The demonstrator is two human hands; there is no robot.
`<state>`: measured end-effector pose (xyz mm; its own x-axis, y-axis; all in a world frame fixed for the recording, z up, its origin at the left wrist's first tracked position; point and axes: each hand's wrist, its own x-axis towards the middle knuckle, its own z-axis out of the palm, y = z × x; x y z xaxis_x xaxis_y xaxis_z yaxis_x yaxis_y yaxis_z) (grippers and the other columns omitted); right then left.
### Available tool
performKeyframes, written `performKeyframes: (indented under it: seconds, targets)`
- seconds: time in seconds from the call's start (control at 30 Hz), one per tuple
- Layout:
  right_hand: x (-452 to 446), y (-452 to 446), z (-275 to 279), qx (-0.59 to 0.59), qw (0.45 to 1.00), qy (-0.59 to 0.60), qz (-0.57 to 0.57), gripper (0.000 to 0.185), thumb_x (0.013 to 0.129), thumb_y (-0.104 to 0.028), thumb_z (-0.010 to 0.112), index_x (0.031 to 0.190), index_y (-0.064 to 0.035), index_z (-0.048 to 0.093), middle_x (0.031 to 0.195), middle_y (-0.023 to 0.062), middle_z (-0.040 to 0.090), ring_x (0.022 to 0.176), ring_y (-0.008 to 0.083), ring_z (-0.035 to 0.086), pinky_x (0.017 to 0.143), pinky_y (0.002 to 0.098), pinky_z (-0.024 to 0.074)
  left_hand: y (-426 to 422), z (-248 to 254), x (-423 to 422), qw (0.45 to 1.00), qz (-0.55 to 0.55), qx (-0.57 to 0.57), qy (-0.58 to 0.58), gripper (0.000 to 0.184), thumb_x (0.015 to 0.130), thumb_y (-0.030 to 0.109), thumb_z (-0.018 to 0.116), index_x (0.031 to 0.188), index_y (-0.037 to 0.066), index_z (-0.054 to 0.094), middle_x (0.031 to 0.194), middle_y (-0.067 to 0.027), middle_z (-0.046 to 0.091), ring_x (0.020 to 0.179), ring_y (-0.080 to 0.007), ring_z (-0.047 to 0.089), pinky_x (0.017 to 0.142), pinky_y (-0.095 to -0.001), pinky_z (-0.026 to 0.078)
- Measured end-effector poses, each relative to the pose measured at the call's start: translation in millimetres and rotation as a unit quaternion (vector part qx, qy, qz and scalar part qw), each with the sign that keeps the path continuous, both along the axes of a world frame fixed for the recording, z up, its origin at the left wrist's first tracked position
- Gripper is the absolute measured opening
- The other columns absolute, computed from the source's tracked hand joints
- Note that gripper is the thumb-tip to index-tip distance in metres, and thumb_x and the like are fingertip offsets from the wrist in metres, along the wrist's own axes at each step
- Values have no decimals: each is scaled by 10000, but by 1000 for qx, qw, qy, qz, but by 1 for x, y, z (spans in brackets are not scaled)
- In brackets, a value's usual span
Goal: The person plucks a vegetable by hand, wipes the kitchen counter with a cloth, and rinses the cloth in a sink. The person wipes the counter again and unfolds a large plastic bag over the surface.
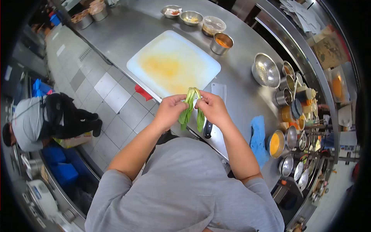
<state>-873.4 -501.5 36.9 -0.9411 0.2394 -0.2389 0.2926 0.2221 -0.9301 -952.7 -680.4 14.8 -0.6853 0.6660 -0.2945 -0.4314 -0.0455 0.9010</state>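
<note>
A bunch of green leafy vegetable (191, 108) hangs between my two hands, its pale stems bent at the top and its leaves drooping. My left hand (172, 110) pinches it from the left side, and my right hand (212, 110) pinches it from the right. Both are held over the near edge of a white cutting board (174, 62) with an orange-yellow stain. A cleaver with a broad blade (219, 91) and black handle (208, 130) lies on the steel counter, partly hidden behind my right hand.
Small bowls (191, 17) and a metal cup (222, 43) stand beyond the board. A large steel bowl (266, 70), a blue cloth (258, 141) and a bowl of yellow liquid (276, 144) are on the right. Another person (46, 120) bends at the far left.
</note>
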Motion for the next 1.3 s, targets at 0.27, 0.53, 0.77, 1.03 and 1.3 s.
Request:
performKeyframes:
  seconds: [0.27,0.53,0.77,1.03,1.3]
  targets:
    - [-37,-24,-11,-40,997,1,-69,418,968,-135,625,1380,-72,639,880,48,726,757,93,624,722,281,505,-11,4,-50,999,-45,1,-29,392,955,44,570,1330,-61,620,1095,-116,734,980,-162,699,898,-302,550]
    - [-49,-42,-17,-85,985,101,-108,367,979,-90,693,1343,-53,672,995,20,727,873,96,620,831,274,526,-23,-4,-74,996,-43,53,50,304,927,77,739,1221,20,689,1179,-56,687,1030,-130,639,922,-289,506]
    - [-48,-49,-12,-113,985,69,-111,334,1023,-123,644,1339,-15,661,1064,38,725,939,105,655,849,273,540,-25,-1,-77,894,22,-80,440,278,879,68,791,1138,30,698,1161,-49,690,991,-118,643,899,-279,511]
    - [-48,-53,-13,-123,978,94,-142,402,1024,-122,646,1414,-36,605,1124,45,704,921,100,630,841,284,539,-16,5,-76,980,-12,16,196,280,885,20,769,1145,-35,681,1041,-68,733,942,-134,689,830,-264,557]
    - [-43,-36,-15,-129,977,123,-121,525,965,-93,723,1462,-54,559,1101,40,693,968,96,625,892,273,514,-12,27,-81,950,-98,-56,289,249,933,56,716,1170,-20,725,932,-77,759,823,-91,686,730,-270,559]
